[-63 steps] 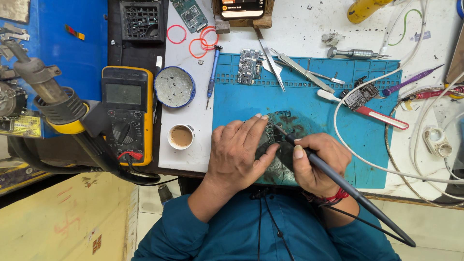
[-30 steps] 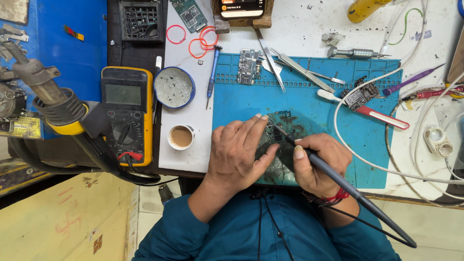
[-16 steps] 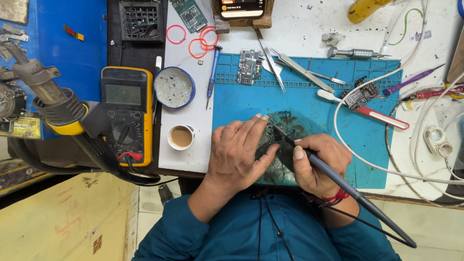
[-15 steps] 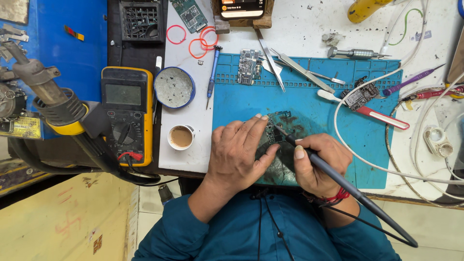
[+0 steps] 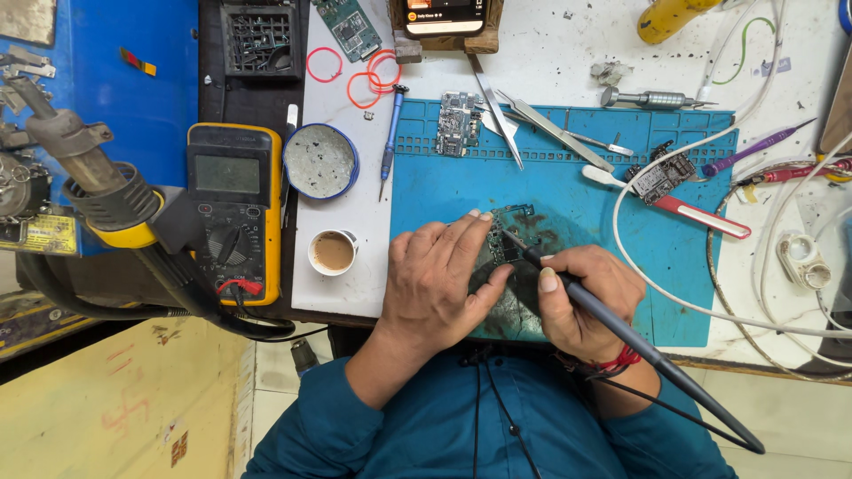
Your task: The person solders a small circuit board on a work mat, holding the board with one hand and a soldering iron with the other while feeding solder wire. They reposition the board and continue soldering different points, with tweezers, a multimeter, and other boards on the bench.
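Well to the left of the hands stand a yellow multimeter [image 5: 234,211], a round tin [image 5: 320,160] and a small cup of brown liquid [image 5: 333,252]. Centrally, the left hand [image 5: 439,282] lies flat, fingers spread and grasping nothing, pressing down a dark circuit board [image 5: 506,244] on the blue mat [image 5: 577,186]. Just beside it, the right hand [image 5: 581,297] is closed around a soldering iron [image 5: 621,333], tip touching the board between both hands; tweezers [image 5: 555,130] lie beyond.
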